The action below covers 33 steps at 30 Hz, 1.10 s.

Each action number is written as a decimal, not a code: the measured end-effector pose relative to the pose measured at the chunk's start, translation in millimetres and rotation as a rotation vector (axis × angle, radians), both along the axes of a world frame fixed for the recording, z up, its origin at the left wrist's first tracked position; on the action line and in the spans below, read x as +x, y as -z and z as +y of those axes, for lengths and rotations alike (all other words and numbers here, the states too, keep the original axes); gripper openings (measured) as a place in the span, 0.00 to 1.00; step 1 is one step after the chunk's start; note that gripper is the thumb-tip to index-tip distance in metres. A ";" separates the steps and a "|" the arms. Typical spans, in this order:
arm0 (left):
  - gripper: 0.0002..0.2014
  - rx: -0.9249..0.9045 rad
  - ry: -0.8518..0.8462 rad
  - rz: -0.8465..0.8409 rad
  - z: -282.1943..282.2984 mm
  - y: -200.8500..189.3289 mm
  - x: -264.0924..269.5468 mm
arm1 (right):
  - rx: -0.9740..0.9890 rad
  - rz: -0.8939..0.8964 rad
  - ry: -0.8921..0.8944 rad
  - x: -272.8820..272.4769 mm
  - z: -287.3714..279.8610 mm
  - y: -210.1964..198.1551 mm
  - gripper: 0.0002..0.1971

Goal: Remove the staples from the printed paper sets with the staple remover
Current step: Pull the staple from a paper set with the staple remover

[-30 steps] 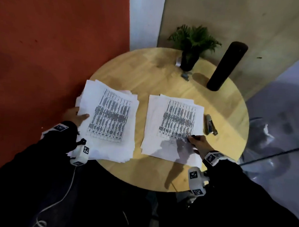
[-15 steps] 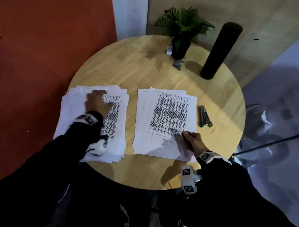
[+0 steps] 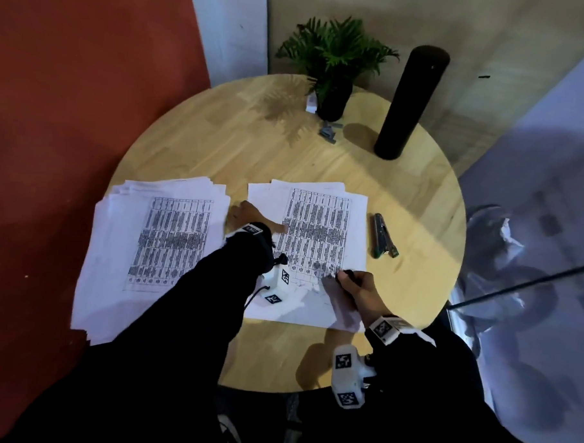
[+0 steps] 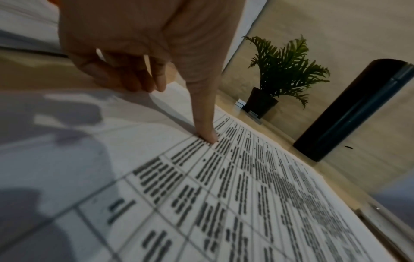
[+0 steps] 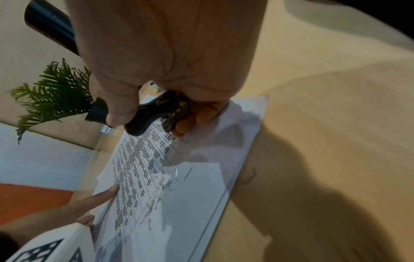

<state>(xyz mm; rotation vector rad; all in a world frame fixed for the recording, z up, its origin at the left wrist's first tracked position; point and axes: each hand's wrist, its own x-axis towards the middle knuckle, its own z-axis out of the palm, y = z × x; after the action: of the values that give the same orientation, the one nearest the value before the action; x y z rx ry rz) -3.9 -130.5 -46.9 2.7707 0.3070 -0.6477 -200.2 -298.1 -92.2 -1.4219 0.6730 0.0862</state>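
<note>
Two lots of printed paper lie on the round wooden table (image 3: 220, 144): a thick stack (image 3: 163, 235) on the left and a thinner set (image 3: 317, 229) on the right. My left hand (image 3: 250, 216) reaches across to the right set and presses its straight index fingertip (image 4: 208, 136) on the printed table, the other fingers curled under. My right hand (image 3: 355, 284) grips a black staple remover (image 5: 152, 113) at the set's near right corner, its tip just above the sheet. Several loose staples (image 5: 177, 172) lie on the near margin of that sheet.
A grey stapler (image 3: 383, 238) lies right of the right set. At the back stand a potted fern (image 3: 334, 69) and a tall black cylinder (image 3: 409, 102), with small grey pieces (image 3: 329, 132) by the pot. A red wall is at the left.
My left hand has left the left stack and crossed to the right set, where its index finger now presses. My right hand has stayed at the near corner with the remover.
</note>
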 end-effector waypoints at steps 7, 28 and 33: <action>0.48 -0.213 0.025 0.065 -5.6 -2.0 16.8 | 0.035 -0.007 0.038 -0.9 1.4 15.6 0.14; 0.47 -0.304 -0.048 0.110 -8.5 -18.4 32.8 | 0.104 0.022 0.042 -2.7 -0.5 21.6 0.23; 0.46 -0.312 -0.056 0.134 -10.7 -18.4 25.3 | 0.123 -0.002 0.037 -1.9 -0.9 20.1 0.23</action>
<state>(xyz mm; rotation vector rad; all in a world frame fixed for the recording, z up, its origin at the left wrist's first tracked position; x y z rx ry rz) 21.4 -141.2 -28.5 2.4198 0.2827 -0.7956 -202.1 -299.0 -112.3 -1.2913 0.6806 0.0954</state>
